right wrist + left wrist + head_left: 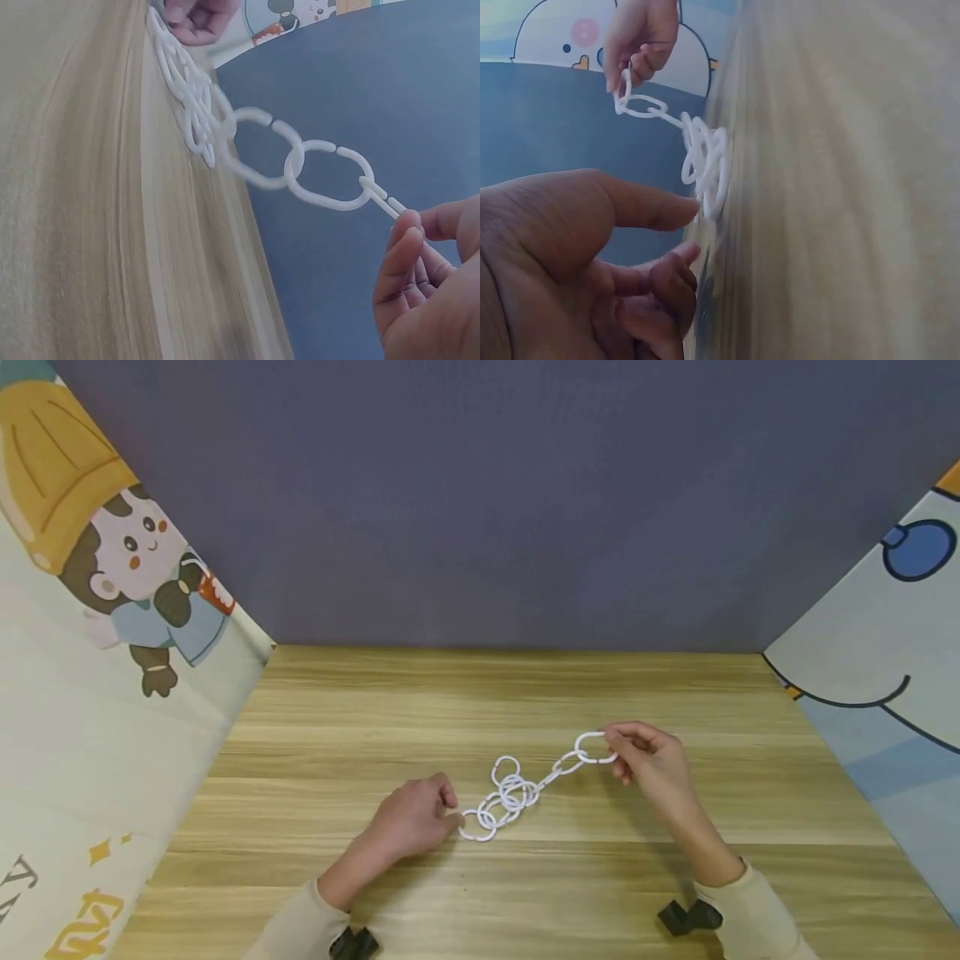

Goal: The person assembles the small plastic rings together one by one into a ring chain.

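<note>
A chain of white plastic rings [517, 793] lies partly heaped on the wooden table, its right part drawn up in a line. My right hand [651, 762] pinches the end ring [595, 734] between thumb and fingers, holding that end above the table. In the right wrist view, small gaps show in the raised rings [330, 201]. My left hand [414, 817] is low over the table at the other end of the chain, thumb tip right at the leftmost ring [480, 839]. Its thumb and bent forefinger stand apart in the left wrist view, with a gap between them.
The wooden table [360, 693] meets a dark blue-grey panel [480, 510] at its back edge. Side panels with cartoon prints stand at left [90, 710] and right [840, 643]. Black devices [678, 918] are strapped at both wrists over light sleeves.
</note>
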The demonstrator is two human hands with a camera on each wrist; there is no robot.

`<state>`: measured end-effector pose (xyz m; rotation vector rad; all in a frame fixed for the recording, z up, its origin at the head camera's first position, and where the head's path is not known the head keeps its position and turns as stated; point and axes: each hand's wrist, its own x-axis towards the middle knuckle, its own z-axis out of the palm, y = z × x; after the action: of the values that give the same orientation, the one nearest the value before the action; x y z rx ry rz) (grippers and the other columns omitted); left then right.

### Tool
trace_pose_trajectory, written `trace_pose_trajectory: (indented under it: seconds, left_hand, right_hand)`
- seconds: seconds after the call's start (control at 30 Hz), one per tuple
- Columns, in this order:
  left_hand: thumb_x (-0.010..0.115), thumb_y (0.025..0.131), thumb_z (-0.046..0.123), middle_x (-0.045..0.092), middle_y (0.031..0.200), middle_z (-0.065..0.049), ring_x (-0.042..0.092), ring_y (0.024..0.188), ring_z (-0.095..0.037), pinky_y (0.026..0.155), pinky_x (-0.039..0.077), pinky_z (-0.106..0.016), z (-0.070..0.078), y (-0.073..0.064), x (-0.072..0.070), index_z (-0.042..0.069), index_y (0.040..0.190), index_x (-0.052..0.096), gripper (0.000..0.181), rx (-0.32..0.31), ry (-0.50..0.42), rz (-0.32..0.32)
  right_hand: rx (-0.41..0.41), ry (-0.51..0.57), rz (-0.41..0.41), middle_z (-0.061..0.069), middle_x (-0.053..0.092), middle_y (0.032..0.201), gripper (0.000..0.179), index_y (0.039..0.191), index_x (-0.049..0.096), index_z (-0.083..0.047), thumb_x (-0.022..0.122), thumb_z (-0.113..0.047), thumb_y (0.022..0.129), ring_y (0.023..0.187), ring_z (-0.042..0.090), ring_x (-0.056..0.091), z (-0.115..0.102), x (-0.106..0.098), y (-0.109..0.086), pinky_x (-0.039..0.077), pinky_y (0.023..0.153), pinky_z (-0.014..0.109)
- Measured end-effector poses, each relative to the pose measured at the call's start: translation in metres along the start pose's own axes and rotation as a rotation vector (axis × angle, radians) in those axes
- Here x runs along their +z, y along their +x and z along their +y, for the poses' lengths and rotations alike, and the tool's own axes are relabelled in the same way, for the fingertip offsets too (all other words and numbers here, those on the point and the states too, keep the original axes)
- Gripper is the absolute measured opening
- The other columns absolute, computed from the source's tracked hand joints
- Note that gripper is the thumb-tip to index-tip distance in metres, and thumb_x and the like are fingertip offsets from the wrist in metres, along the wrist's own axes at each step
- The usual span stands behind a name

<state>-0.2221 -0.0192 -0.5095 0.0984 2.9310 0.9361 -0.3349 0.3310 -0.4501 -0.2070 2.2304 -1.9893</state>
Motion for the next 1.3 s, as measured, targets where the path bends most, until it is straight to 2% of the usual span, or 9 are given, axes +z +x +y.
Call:
trace_pose_trajectory:
  seconds: [0.13, 0.23, 0.33, 0.47, 0.63, 0.73, 0.87, 0.97, 1.3]
  left_hand:
    - [0.085, 0.091, 0.020, 0.065, 0.082, 0.009, 0.059, 0.072, -0.007, 0.065, 0.052, -0.029, 0.016, 0.013, -0.011, 0.016, 0.098, 0.071, 0.016, 0.085, -0.081, 0.023]
    - [0.085, 0.094, 0.012, 0.069, 0.087, 0.005, 0.063, 0.078, -0.009, 0.073, 0.057, -0.030, 0.030, 0.027, -0.017, 0.012, 0.099, 0.075, 0.011, 0.095, -0.126, 0.033]
    - [0.084, 0.097, 0.011, 0.071, 0.091, 0.004, 0.064, 0.081, -0.008, 0.076, 0.058, -0.027, 0.034, 0.045, -0.012, 0.011, 0.106, 0.079, 0.010, 0.102, -0.136, 0.046]
    - [0.083, 0.099, 0.014, 0.071, 0.094, 0.004, 0.063, 0.083, -0.007, 0.077, 0.057, -0.027, 0.033, 0.067, -0.001, 0.007, 0.117, 0.082, 0.018, 0.174, -0.137, 0.055]
    - [0.084, 0.100, 0.020, 0.070, 0.097, 0.001, 0.062, 0.085, -0.010, 0.078, 0.057, -0.030, 0.039, 0.082, 0.007, 0.011, 0.124, 0.083, 0.026, 0.218, -0.073, 0.051]
    - [0.084, 0.101, 0.023, 0.070, 0.100, 0.000, 0.064, 0.089, -0.013, 0.080, 0.057, -0.033, 0.044, 0.084, 0.008, 0.015, 0.122, 0.084, 0.023, 0.194, -0.028, 0.046]
    - [0.087, 0.099, 0.021, 0.068, 0.097, 0.002, 0.064, 0.087, -0.013, 0.080, 0.057, -0.032, 0.046, 0.081, 0.010, 0.017, 0.104, 0.084, 0.008, 0.172, 0.008, 0.064]
    - [0.088, 0.096, 0.019, 0.066, 0.095, 0.003, 0.063, 0.085, -0.012, 0.079, 0.058, -0.031, 0.046, 0.076, 0.008, 0.016, 0.094, 0.080, 0.009, 0.147, 0.016, 0.068]
    - [0.082, 0.101, 0.017, 0.070, 0.088, 0.003, 0.062, 0.078, -0.010, 0.073, 0.057, -0.031, 0.024, 0.064, -0.006, 0.013, 0.094, 0.074, 0.011, 0.037, -0.022, 0.104]
  right_hand:
    - [0.004, -0.009, -0.003, 0.000, 0.070, 0.077, 0.024, 0.119, 0.075, 0.009, 0.071, -0.012, 0.110, 0.061, 0.009, 0.061, -0.001, 0.002, 0.000, 0.053, 0.052, 0.022]
    - [0.014, -0.014, 0.002, 0.000, 0.070, 0.078, 0.025, 0.120, 0.074, 0.010, 0.071, -0.013, 0.110, 0.061, 0.010, 0.061, -0.001, 0.003, -0.001, 0.053, 0.052, 0.023]
    - [0.024, -0.019, 0.004, 0.000, 0.069, 0.077, 0.026, 0.121, 0.073, 0.011, 0.071, -0.012, 0.110, 0.060, 0.010, 0.061, -0.001, 0.004, -0.001, 0.052, 0.052, 0.023]
    - [0.024, -0.022, -0.005, -0.001, 0.069, 0.075, 0.026, 0.120, 0.073, 0.012, 0.071, -0.011, 0.110, 0.060, 0.009, 0.061, 0.000, 0.006, -0.001, 0.052, 0.051, 0.022]
    - [0.022, -0.025, -0.010, -0.001, 0.069, 0.075, 0.027, 0.121, 0.073, 0.012, 0.071, -0.012, 0.110, 0.060, 0.010, 0.061, 0.000, 0.007, -0.001, 0.053, 0.052, 0.022]
    - [0.023, -0.024, -0.004, -0.001, 0.069, 0.075, 0.028, 0.122, 0.073, 0.013, 0.071, -0.012, 0.110, 0.059, 0.010, 0.061, 0.000, 0.008, 0.000, 0.052, 0.051, 0.022]
    - [0.020, -0.023, -0.006, -0.001, 0.069, 0.075, 0.028, 0.121, 0.073, 0.012, 0.071, -0.013, 0.110, 0.059, 0.009, 0.061, 0.000, 0.006, 0.000, 0.052, 0.051, 0.022]
    - [0.018, -0.017, -0.006, -0.001, 0.069, 0.076, 0.026, 0.120, 0.074, 0.011, 0.071, -0.013, 0.110, 0.059, 0.009, 0.061, 0.001, 0.005, 0.000, 0.052, 0.051, 0.022]
    - [0.029, -0.008, 0.018, 0.000, 0.070, 0.077, 0.028, 0.123, 0.072, 0.013, 0.070, -0.012, 0.111, 0.059, 0.010, 0.061, 0.004, -0.001, 0.002, 0.052, 0.050, 0.022]
